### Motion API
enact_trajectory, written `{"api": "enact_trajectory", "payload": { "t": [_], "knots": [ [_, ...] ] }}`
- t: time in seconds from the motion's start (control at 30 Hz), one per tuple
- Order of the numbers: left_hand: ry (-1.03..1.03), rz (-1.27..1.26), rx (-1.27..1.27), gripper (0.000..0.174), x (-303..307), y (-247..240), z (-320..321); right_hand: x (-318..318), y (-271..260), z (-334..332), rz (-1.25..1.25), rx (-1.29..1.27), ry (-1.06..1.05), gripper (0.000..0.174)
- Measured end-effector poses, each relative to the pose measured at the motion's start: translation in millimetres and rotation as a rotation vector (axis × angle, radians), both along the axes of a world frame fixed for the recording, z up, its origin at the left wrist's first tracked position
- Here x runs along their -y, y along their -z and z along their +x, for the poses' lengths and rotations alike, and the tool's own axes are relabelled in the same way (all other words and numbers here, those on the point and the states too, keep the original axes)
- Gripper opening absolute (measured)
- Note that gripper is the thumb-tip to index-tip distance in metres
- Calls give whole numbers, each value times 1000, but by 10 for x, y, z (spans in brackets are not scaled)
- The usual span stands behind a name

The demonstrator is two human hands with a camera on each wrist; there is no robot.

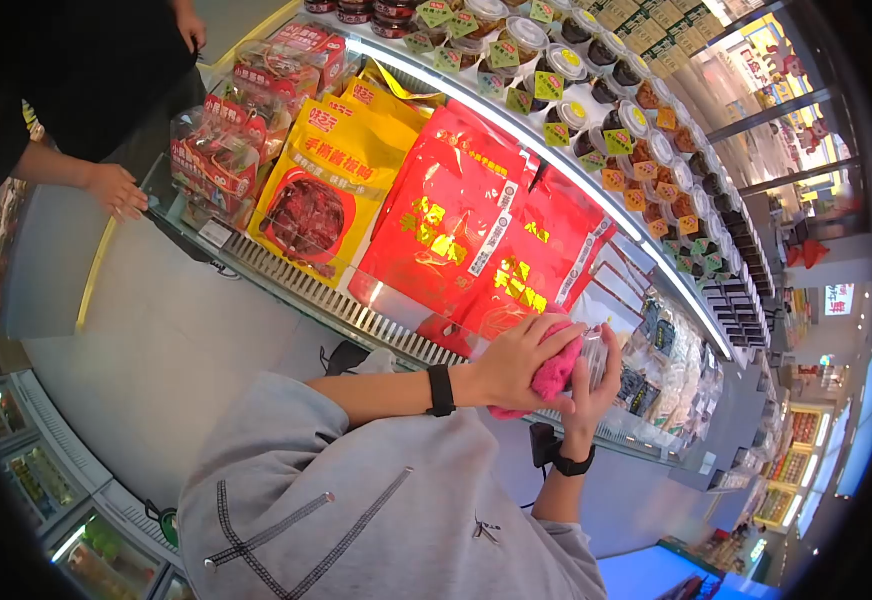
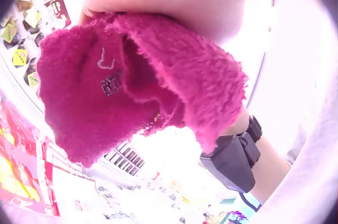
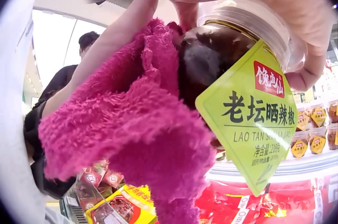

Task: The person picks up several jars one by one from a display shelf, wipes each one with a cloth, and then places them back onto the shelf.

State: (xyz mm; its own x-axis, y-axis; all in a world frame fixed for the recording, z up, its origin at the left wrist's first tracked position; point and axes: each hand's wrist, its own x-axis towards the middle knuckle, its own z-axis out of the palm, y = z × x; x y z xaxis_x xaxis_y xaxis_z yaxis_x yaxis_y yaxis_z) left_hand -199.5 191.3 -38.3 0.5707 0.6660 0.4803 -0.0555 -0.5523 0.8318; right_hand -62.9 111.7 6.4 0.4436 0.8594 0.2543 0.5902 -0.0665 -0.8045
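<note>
My left hand (image 1: 501,370) grips a fluffy pink cloth (image 1: 556,372) and holds it against a jar (image 1: 594,350). My right hand (image 1: 586,405) holds the jar by its clear lid end, fingers curled round it in the right wrist view. Dark contents show through the jar wall (image 3: 203,58), and a green diamond-shaped label (image 3: 253,118) with Chinese writing is on its side. The cloth hangs in folds beside the jar in the right wrist view. In the left wrist view, the cloth (image 2: 200,71) droops below my left hand and hides the jar.
A glass-fronted display case holds yellow bags (image 1: 331,190), red bags (image 1: 446,220) and boxed goods (image 1: 221,150). Rows of labelled jars (image 1: 566,62) line the shelf above. Another person's hand (image 1: 116,190) is by the case's left end. Lit coolers (image 1: 106,560) stand at lower left.
</note>
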Motion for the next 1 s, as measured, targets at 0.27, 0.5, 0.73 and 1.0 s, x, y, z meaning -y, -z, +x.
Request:
{"api": "enact_trajectory", "payload": {
  "t": [0.27, 0.5, 0.73, 1.0],
  "knots": [
    [328, -287, 50, 61, -335, 23, -43, -31, -198, -245, -24, 112, -81, 68],
    [930, -1001, -26, 60, -569, 33, 143, 63, -408, -313, -18, 65, -191, 75],
    [907, -1298, 83, 52, -380, 82, 280, 277, -168, 49, 92, 60, -22, 75],
    [471, -464, -31, 77, -106, -146, 482, 285, -33, 378, 236, -23, 183, 69]
  ]
}}
